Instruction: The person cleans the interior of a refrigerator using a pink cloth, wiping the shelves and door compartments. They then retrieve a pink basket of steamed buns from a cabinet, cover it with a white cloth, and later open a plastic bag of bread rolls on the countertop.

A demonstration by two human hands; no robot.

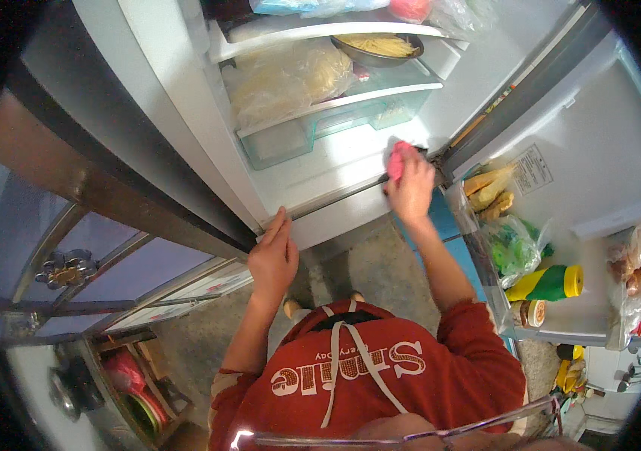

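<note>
My right hand [413, 189] is shut on a pink cloth [398, 160], pressed against the right end of the refrigerator's bottom front edge, near the door hinge side. Dark grime or a shadow shows beside the cloth. At the left end of that edge, my left hand [275, 256] rests with its fingers stretched out, holding nothing. Between the hands runs the white front sill [343, 220] of the refrigerator. Behind it lies the pale compartment floor [320, 163], under a clear greenish drawer [281, 146].
Above, a shelf holds a bulky plastic bag [292, 79] and a dark bowl of pale yellow strips [379, 48]. The open door [591, 141] stands at right, its bin holding a yellow-green bottle [546, 283] and a jar [529, 313]. Cabinet doors [129, 253] flank the left.
</note>
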